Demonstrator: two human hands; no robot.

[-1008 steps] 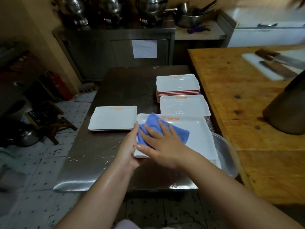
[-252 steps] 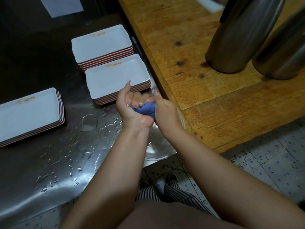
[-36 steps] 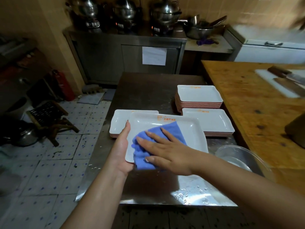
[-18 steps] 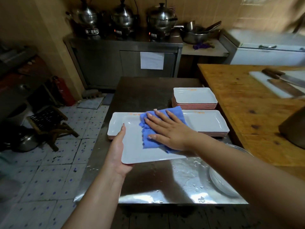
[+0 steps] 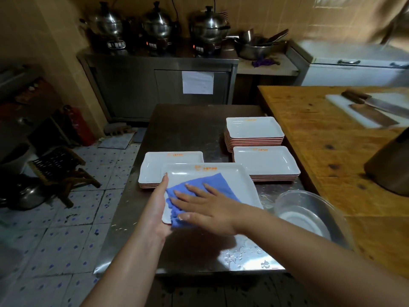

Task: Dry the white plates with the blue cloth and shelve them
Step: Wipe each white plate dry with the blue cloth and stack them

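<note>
While right hand [image 5: 212, 209] presses blue cloth [image 5: 205, 187] flat, now nearer left corner than half second ago, left hand [image 5: 158, 209] grip clasps plate [image 5: 241, 178] edge above tabletop [image 5: 188, 129]; wiping continues, shelving not yet.

3 plate stacks [image 5: 254, 134] + 1 held plate [image 5: 239, 178], 1 cloth [image 5: 212, 185], 3 cookers [image 5: 209, 29], 2 cleavers [image 5: 371, 114].

Tan tiled walls [image 5: 287, 16] close the far side of a dim kitchen. Against them stands a steel cabinet [image 5: 159, 85] with a paper sheet [image 5: 197, 82] on its door and three lidded pots [image 5: 158, 25] on top. A white chest freezer [image 5: 354, 69] sits far right. The floor [image 5: 66, 229] at left is pale tile with blue dots. A steel table [image 5: 188, 129] stands in the middle beside a wooden counter [image 5: 321, 140].
</note>
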